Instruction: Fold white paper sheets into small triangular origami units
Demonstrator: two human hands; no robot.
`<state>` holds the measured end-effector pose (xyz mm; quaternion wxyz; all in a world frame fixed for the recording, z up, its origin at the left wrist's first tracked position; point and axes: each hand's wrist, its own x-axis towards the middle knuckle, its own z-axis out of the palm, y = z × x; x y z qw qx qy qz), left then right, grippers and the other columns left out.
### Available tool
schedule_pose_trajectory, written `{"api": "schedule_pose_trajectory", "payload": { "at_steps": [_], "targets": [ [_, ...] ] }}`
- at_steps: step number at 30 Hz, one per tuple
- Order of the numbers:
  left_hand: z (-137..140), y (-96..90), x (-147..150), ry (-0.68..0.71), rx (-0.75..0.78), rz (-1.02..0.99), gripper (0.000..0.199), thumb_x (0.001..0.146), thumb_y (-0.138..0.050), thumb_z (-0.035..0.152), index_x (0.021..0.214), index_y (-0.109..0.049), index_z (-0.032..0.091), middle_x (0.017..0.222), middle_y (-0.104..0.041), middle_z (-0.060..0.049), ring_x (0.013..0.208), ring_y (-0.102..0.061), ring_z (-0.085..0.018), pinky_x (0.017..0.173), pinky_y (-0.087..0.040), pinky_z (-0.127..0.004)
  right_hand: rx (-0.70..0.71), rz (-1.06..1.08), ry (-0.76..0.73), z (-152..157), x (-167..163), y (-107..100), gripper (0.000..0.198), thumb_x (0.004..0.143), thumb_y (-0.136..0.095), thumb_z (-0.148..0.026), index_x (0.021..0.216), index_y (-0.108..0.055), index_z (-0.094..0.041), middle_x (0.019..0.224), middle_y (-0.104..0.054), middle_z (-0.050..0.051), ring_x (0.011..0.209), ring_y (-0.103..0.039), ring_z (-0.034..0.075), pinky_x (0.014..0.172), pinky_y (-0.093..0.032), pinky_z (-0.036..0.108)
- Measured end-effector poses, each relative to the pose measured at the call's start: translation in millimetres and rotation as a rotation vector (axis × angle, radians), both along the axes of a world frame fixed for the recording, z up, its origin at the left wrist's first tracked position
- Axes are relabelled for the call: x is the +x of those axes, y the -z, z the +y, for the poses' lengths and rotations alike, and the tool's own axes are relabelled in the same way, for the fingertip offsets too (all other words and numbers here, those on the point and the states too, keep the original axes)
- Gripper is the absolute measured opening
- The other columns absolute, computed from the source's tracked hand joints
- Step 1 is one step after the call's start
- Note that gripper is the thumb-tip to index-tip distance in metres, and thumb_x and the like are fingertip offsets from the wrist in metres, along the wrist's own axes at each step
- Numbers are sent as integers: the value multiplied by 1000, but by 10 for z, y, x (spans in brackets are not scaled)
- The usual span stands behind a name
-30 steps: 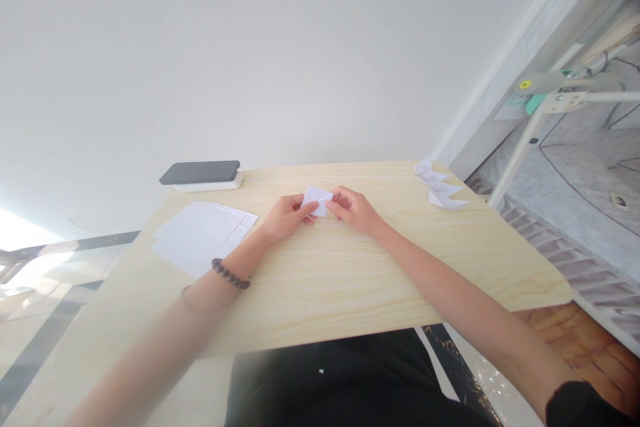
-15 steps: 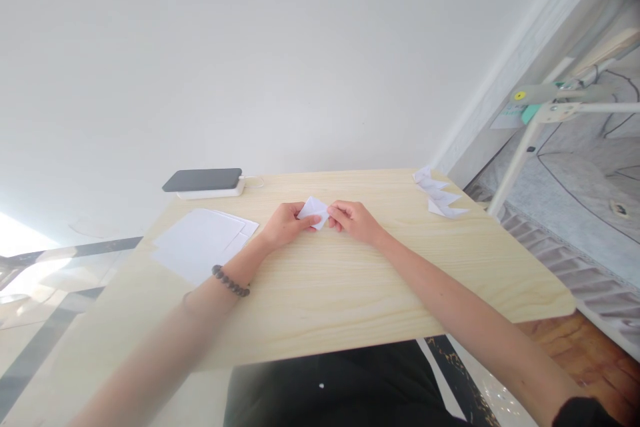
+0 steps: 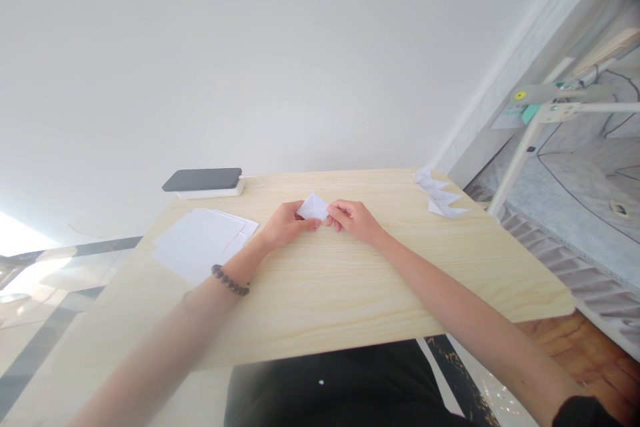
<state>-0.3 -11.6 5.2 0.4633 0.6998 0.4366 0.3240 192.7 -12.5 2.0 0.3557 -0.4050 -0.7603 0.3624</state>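
Observation:
A small folded paper (image 3: pixel 313 205), white and diamond-shaped with creases running to its centre, is held between my two hands over the middle of the table. My left hand (image 3: pixel 290 223), with a dark bead bracelet at the wrist, grips its left and lower edge, thumb lying along the front. At the paper's right corner, the thumb and fingertips of my right hand (image 3: pixel 350 217) pinch it. The fingers of my left hand behind the paper are partly hidden.
White paper sheets (image 3: pixel 195 240) lie to the left. Behind them a dark phone (image 3: pixel 204 179) rests on a white block with a cable. Several folded paper pieces (image 3: pixel 440 197) overlap at the table's (image 3: pixel 350 300) far right. A white metal frame (image 3: pixel 520 160) stands beyond.
The folded paper sits slightly higher between my hands, and its upper creases show more plainly. My left thumb has shifted down towards its lower edge. Both arms stay almost still.

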Motion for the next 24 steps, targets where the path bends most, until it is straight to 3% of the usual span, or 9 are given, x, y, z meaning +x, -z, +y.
{"api": "schedule_pose_trajectory", "payload": {
  "at_steps": [8, 16, 24],
  "targets": [
    [23, 38, 4, -68, -13, -19, 36, 67, -60, 42, 90, -59, 14, 78, -66, -6, 73, -61, -19, 64, -44, -27, 22, 60, 50, 41, -10, 49, 28, 81, -41, -40, 81, -56, -16, 74, -62, 3, 49, -50, 7, 50, -41, 19],
    [9, 3, 5, -75, 15, 19, 37, 65, -62, 40, 91, -58, 14, 81, -65, -6, 74, -60, -19, 65, -44, -28, -18, 72, 43, 32, -5, 36, 32, 81, -41, -41, 78, -57, -15, 68, -60, 3, 50, -51, 7, 50, -43, 19],
    [-4, -18, 4, -109, 100, 85, 36, 67, -59, 44, 88, -59, 15, 79, -65, -5, 71, -59, -18, 61, -42, -25, 2, 98, 88, 61, -11, 88, 28, 79, -44, -40, 91, -54, -16, 64, -58, 1, 49, -52, 8, 47, -44, 20]
  ]
}}
